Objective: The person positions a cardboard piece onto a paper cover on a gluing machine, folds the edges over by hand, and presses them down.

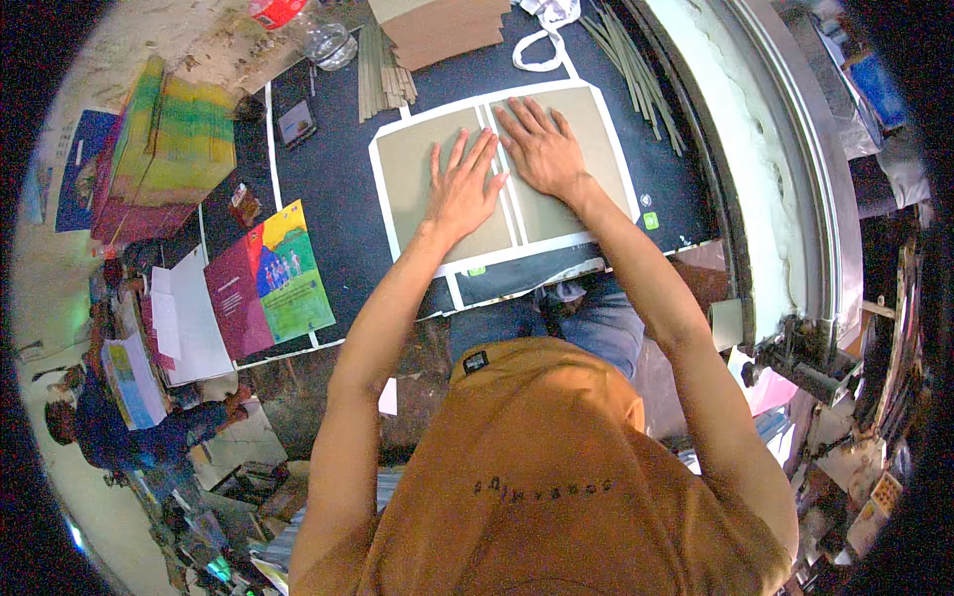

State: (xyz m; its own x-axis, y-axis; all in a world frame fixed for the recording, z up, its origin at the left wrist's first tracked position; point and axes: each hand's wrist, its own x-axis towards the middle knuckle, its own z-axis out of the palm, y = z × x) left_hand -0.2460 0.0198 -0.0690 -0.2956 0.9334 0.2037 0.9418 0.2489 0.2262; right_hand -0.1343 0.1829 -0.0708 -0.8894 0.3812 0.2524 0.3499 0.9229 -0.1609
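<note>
Two grey-brown boards lie side by side on a white sheet, which shows as a border around them. A narrow strip runs between the boards, with white gaps along it. My left hand rests flat on the left board, fingers apart and their tips close to the middle strip. On the upper part of the right board, my right hand lies palm down with spread fingers. Neither hand grips anything. What is beneath the palms is hidden.
Beyond the sheet stand a stack of brown boards and a bundle of thin strips. More strips lie right, near a white loop. Leftward are a phone, a colourful printed cover, a book stack and another person.
</note>
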